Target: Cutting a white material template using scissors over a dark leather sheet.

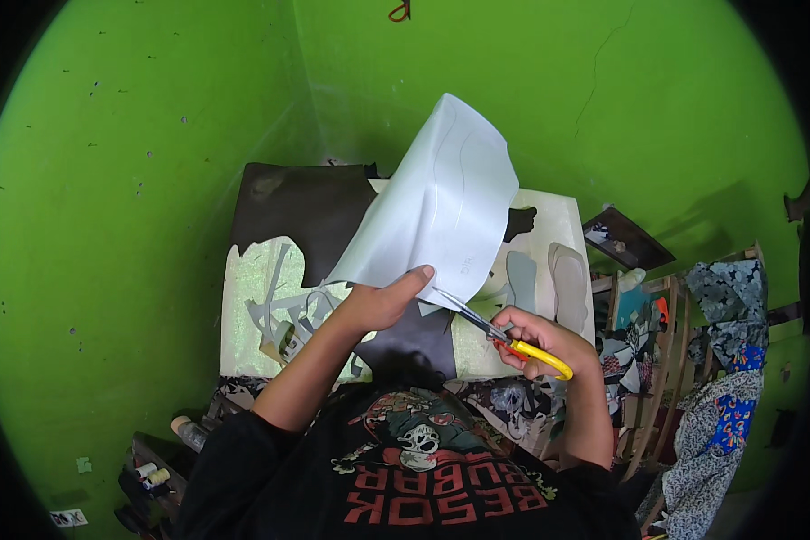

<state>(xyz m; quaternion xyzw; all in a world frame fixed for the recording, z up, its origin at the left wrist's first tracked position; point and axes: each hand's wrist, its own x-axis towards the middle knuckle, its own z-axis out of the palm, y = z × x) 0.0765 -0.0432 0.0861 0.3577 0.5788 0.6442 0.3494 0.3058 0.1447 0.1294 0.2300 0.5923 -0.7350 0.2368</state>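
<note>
Head view, clock directions being taken from the frame centre. Between 7 and 8 o'clock, thread spools (156, 477) are sitting beside the work area. Inward, a pale table (234, 346) is bearing grey scraps (265, 317) toward 9 o'clock and a dark brown sheet (301, 211) at 10 o'clock.

Just off centre at 7 o'clock, the left hand (385, 304) is clamping the near edge of a white sheet (450, 207); its thumb is lying on the face, the fingers being hidden behind. The white sheet is rising above the table, curving, its far end pointing toward 12 to 1 o'clock; faint drawn lines are running along its face.

At 4 o'clock, yellow-handled scissors (479, 320) are reaching up-left, their tips overlapping the sheet's near edge; whether the blades are standing apart cannot be told. The right hand (549, 338) is closing around the handles.

Toward 3 o'clock, two grey cut-outs (520, 281) are lying on the table. Beyond, between 3 and 4 o'clock, patterned cloths (733, 306) are hanging.
</note>
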